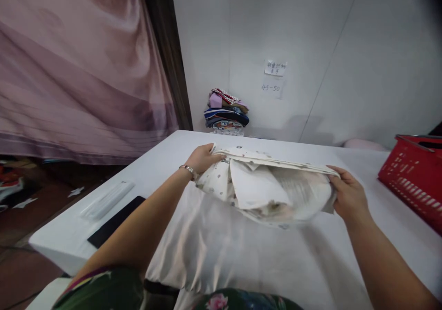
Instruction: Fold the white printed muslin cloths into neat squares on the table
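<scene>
Both your forearms reach forward over the smooth white table (155, 158), set wide apart. Your left hand (204, 158), metal bracelet (189, 171) at the wrist, pinches one end of a soft white fabric piece with small scattered dark prints (221, 181); your right hand (348, 192) grips the other. Top edge runs nearly straight between them; below, loose folds sag, partly blurred, a plain white flap showing.

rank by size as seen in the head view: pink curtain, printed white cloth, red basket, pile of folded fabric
Largest to smallest, by visible area:
1. pink curtain, cut off by the frame
2. printed white cloth
3. red basket, also cut off
4. pile of folded fabric
</scene>
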{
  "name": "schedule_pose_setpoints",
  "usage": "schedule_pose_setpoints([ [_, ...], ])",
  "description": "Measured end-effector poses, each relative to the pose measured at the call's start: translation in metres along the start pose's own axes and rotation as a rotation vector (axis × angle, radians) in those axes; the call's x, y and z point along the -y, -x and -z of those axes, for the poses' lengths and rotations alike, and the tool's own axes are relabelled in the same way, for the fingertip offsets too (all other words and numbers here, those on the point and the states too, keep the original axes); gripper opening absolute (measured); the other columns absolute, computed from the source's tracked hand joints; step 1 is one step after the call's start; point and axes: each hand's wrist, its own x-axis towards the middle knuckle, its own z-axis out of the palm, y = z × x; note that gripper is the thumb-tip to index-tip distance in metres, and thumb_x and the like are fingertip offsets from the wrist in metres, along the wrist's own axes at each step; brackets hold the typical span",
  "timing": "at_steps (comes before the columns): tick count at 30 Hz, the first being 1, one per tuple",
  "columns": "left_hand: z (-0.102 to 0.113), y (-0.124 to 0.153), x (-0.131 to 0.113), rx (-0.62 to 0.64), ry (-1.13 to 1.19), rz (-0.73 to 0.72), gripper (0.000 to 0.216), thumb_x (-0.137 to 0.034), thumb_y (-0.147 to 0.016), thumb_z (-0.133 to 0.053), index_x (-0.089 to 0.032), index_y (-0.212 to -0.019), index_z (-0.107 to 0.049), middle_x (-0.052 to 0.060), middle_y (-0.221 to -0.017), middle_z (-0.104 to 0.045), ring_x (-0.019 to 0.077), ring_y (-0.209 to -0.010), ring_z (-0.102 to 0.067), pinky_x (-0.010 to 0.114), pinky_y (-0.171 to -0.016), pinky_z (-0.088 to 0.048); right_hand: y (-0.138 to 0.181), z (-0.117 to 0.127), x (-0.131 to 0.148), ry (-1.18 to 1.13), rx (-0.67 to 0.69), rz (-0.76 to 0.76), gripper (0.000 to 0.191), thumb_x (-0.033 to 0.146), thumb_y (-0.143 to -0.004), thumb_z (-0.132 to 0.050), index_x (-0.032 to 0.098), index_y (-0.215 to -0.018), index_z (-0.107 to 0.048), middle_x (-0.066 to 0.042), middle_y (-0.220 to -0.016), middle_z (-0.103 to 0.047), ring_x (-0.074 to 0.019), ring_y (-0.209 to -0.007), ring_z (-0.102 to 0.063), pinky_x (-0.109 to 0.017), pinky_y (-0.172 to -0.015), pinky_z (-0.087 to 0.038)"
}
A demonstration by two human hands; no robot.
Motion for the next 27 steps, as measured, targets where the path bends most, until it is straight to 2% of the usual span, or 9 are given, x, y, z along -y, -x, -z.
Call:
schedule_pose_setpoints([
  [2,-0.013,-0.008,0.008,-0.049,-0.388,-0.036,0.03,-0.04,-0.07,-0.062,-0.017,-0.089,-0.061,0.007,-0.093,-0.064,0.0259,-0.092,-0.057,0.034,-0.082,-0.043,0.013,0.002,0.017,0.198,0.031,0.104,0.039,0.04,-0.064,-0.07,0.02,-0.098,-0.064,0.0,-0.072,-0.062,-0.0097,-0.057,-0.054,-0.019,-0.048,-0.041],
  [5,-0.039,-0.012,0.024,-0.03,-0.643,-0.053,0.023,-0.032,-0.079,-0.05,-0.02,-0.095,-0.06,0.008,-0.102,-0.06,0.0247,-0.092,-0.058,0.033,-0.08,-0.042,0.034,-0.006,0.029,0.42,0.134,0.192,0.032,0.043,-0.07,-0.066,0.02,-0.092,-0.065,-0.002,-0.079,-0.063,-0.0121,-0.067,-0.056,-0.02,-0.055,-0.043],
  [9,-0.055,-0.01,0.042,-0.02,-0.525,0.019,0.024,-0.03,-0.085,-0.04,-0.022,-0.091,-0.062,0.005,-0.098,-0.061,0.0209,-0.089,-0.058,0.028,-0.075,-0.042,0.041,-0.011,0.023,0.462,0.211,0.112,0.029,0.047,-0.074,-0.06,0.019,-0.083,-0.064,-0.001,-0.072,-0.061,-0.0112,-0.063,-0.053,-0.019,-0.052,-0.041],
  [12,-0.043,-0.014,0.038,-0.151,-0.307,0.054,0.026,-0.031,-0.086,-0.038,-0.021,-0.096,-0.061,0.003,-0.09,-0.064,0.0186,-0.085,-0.058,0.026,-0.074,-0.042,0.036,-0.008,0.018,0.428,0.255,0.02,0.03,0.049,-0.075,-0.059,0.019,-0.082,-0.063,0.001,-0.069,-0.059,-0.0102,-0.06,-0.05,-0.018,-0.05,-0.038],
  [17,0.001,-0.029,-0.021,-0.566,-0.303,-0.288,0.029,-0.03,-0.09,-0.035,-0.02,-0.104,-0.059,0.006,-0.099,-0.06,0.0185,-0.095,-0.053,0.028,-0.082,-0.04,0.03,-0.006,0.024,0.269,0.112,0.05,0.03,0.047,-0.07,-0.064,0.019,-0.081,-0.06,0.001,-0.067,-0.057,-0.0099,-0.057,-0.048,-0.018,-0.048,-0.038],
  [20,0.012,-0.039,-0.071,-0.739,-0.365,-0.512,0.03,-0.03,-0.091,-0.035,-0.022,-0.109,-0.057,0.007,-0.102,-0.057,0.02,-0.098,-0.051,0.032,-0.083,-0.038,0.031,-0.006,0.022,0.071,0.104,-0.103,0.029,0.043,-0.065,-0.068,0.02,-0.079,-0.057,0.004,-0.06,-0.053,-0.009,-0.049,-0.044,-0.019,-0.044,-0.035],
  [22,0.003,-0.044,-0.093,-0.686,-0.448,-0.657,0.029,-0.03,-0.091,-0.036,-0.021,-0.111,-0.056,0.007,-0.101,-0.057,0.0212,-0.096,-0.051,0.034,-0.081,-0.038,0.034,-0.002,0.016,0.077,0.192,-0.253,0.03,0.041,-0.063,-0.07,0.02,-0.08,-0.057,0.004,-0.058,-0.052,-0.0089,-0.046,-0.043,-0.02,-0.042,-0.033],
  [24,-0.018,-0.043,-0.098,-0.421,-0.563,-0.845,0.028,-0.028,-0.09,-0.039,-0.021,-0.111,-0.056,0.007,-0.096,-0.058,0.0198,-0.089,-0.053,0.033,-0.075,-0.039,0.037,0.006,0.004,0.185,0.277,-0.325,0.03,0.042,-0.063,-0.07,0.019,-0.079,-0.057,0.004,-0.057,-0.052,-0.0088,-0.047,-0.043,-0.02,-0.042,-0.032],
  [27,-0.062,-0.027,-0.075,0.04,-0.736,-1.007,0.027,-0.022,-0.087,-0.044,-0.022,-0.111,-0.056,0.004,-0.088,-0.06,0.0164,-0.078,-0.055,0.028,-0.068,-0.039,0.041,0.028,-0.019,0.328,0.294,-0.324,0.032,0.046,-0.065,-0.067,0.018,-0.076,-0.055,0.004,-0.057,-0.052,-0.0088,-0.048,-0.044,-0.02,-0.044,-0.032],
])
